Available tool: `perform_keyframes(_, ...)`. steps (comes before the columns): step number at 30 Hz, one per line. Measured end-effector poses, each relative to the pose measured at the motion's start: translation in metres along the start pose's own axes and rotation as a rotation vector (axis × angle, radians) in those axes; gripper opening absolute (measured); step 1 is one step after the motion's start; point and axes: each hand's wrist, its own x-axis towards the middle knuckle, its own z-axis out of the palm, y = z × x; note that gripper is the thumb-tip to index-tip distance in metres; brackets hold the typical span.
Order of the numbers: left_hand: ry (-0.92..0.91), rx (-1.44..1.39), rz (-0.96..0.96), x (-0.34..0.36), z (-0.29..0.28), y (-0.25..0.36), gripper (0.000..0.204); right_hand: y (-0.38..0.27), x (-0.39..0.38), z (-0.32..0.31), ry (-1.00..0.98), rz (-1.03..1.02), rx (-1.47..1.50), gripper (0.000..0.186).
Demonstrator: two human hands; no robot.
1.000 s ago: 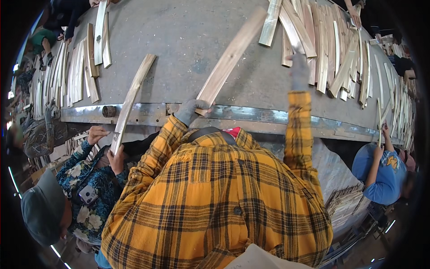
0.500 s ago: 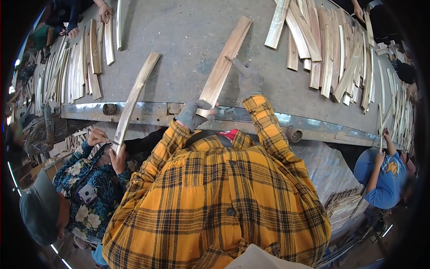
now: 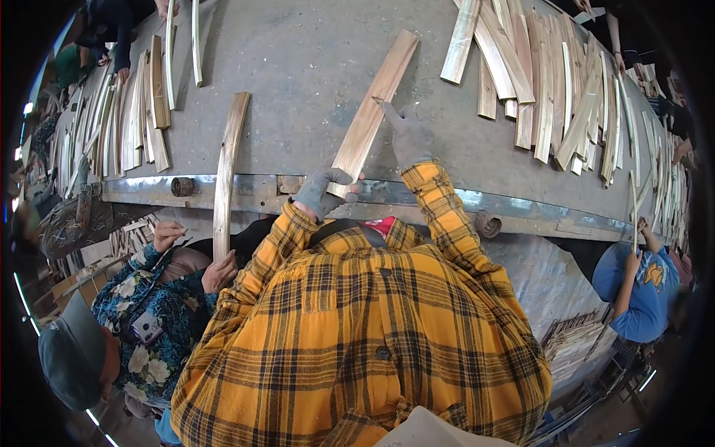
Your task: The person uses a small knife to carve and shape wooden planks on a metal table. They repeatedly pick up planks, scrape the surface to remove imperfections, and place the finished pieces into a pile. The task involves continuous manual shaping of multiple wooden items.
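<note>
A long pale-brown wooden slat (image 3: 383,86) lies diagonally before me, its near end over the table's metal edge. My gloved left hand (image 3: 326,192) grips that near end, thumb on top. My gloved right hand (image 3: 410,134) is at the slat's right side, index finger reaching onto a small dark spot partway along its face, the other fingers curled. Whether a tiny item is between those fingertips is too small to tell.
The grey table (image 3: 283,89) carries rows of slats at left (image 3: 134,119) and right (image 3: 536,89). A co-worker in floral sleeves (image 3: 141,335) holds a slat (image 3: 227,179) at my left; another in blue (image 3: 637,290) works at right. More people's hands show along the far side.
My right hand has come leftward from the right-hand pile to the slat's face. The slat has settled diagonally in my left hand. The left co-worker's slat has swung more upright.
</note>
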Motion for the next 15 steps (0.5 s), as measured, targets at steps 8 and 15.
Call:
perform_keyframes(8,0.003,-0.011,-0.016,-0.002,0.002,0.003,0.049,-0.009,0.01,-0.014,-0.108,0.136,0.001,0.053)
perform_keyframes(15,0.224,0.736,0.306,-0.006,0.006,0.0,0.048,0.026,-0.045,-0.087,0.077,0.18,0.602,0.029)
